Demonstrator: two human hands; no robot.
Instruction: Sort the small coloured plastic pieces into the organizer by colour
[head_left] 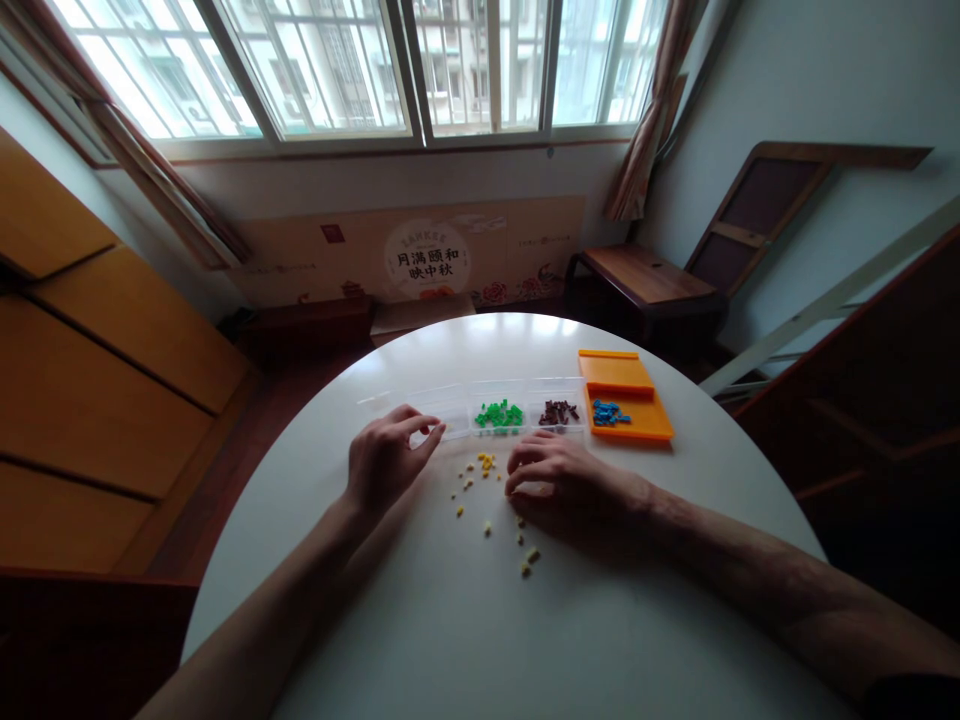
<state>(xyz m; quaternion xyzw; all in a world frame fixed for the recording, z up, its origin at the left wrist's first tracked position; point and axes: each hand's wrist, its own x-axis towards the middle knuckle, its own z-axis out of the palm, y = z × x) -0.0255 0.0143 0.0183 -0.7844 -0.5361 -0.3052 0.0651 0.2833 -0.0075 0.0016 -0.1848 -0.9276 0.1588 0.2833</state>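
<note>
Small yellow pieces (pixel 486 463) lie scattered on the round white table (pixel 465 620) between my hands. My left hand (pixel 386 455) hovers by the empty left end of a clear compartment box (pixel 450 408), thumb and fingers pinched together; what they hold is too small to see. My right hand (pixel 559 480) rests palm down on the table, fingers curled over the yellow pieces. The box's middle compartment holds green pieces (pixel 499 414), the right one brown pieces (pixel 559 411).
An orange tray (pixel 634 395) with blue pieces (pixel 609 412) sits right of the box. Beyond the table stand a dark wooden bench (pixel 645 280), wooden cabinets at the left and a window wall.
</note>
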